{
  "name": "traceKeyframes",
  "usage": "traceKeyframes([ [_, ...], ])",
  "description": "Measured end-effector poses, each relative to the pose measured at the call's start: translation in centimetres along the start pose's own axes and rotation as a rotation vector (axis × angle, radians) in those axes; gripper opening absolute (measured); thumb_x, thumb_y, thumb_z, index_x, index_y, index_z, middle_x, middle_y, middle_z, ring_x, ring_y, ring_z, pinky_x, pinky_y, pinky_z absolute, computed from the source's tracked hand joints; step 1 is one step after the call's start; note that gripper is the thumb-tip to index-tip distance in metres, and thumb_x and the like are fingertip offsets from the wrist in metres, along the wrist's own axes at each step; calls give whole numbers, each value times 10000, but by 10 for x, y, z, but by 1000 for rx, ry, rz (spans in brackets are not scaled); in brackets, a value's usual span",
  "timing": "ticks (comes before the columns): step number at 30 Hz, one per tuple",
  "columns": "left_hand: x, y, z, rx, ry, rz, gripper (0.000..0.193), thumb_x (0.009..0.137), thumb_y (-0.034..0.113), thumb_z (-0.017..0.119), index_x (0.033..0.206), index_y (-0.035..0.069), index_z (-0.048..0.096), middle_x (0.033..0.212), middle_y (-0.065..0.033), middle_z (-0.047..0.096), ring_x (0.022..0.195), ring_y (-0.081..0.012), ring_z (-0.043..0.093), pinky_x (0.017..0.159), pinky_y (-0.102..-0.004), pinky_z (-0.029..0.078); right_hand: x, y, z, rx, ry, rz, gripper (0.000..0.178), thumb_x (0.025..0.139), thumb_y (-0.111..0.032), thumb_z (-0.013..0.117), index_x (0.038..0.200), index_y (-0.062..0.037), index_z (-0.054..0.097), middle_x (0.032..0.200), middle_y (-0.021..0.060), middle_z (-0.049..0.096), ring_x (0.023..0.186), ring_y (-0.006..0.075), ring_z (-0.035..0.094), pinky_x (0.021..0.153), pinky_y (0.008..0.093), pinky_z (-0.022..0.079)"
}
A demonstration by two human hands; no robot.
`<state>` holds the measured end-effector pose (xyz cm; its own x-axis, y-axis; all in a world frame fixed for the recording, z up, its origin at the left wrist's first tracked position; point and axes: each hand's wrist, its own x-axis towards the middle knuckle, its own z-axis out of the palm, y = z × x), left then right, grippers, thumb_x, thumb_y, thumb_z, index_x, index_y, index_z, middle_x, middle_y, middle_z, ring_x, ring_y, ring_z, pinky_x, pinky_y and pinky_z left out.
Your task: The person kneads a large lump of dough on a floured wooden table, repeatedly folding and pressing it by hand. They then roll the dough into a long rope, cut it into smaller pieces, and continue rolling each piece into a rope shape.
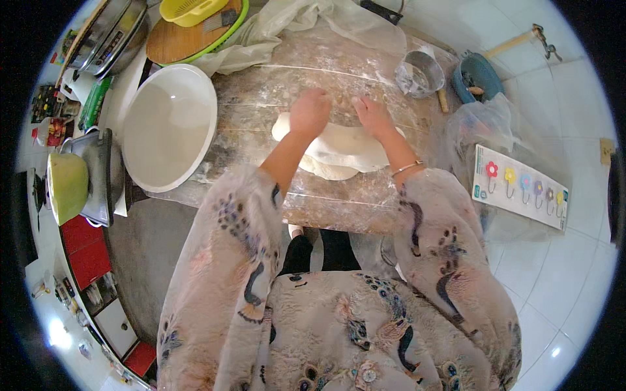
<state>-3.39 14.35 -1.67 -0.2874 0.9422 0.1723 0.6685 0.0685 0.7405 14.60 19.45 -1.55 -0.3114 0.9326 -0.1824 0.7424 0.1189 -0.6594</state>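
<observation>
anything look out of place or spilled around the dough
The card of flower-shaped hooks sits tilted by crumpled clear plastic, right of the wooden board: an odd neighbour for dough. White powder is scattered over the board, though that seems ordinary for dough work.

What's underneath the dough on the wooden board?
The dough lies on the flour-dusted wooden board, whose surface shows on its near and far sides. The patch directly beneath is covered, so I can't tell what it looks like.
</observation>
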Motion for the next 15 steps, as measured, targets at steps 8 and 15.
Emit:
traceKeyframes([
  [8, -122, -5, -1, 281, -161, 279, 362, 827, 331, 596, 1103, 103, 648, 1126, -98, 638, 1112, -285, 547, 980, -452, 341, -144, 45, 63, -252, 389, -174, 506, 927, -461, 418, 1205, -79, 598, 1262, 184, 577, 1168, 361, 508, 1002, 522, 319],
  [15, -113, -34, 31, 263, -278, 370, 553, 788, 403, 548, 1258, 112, 559, 1269, -117, 541, 1210, -324, 465, 1027, -516, 275, -136, 64, 78, -278, 500, -165, 536, 896, -491, 423, 1224, -93, 568, 1281, 159, 541, 1172, 379, 486, 1026, 540, 276],
])
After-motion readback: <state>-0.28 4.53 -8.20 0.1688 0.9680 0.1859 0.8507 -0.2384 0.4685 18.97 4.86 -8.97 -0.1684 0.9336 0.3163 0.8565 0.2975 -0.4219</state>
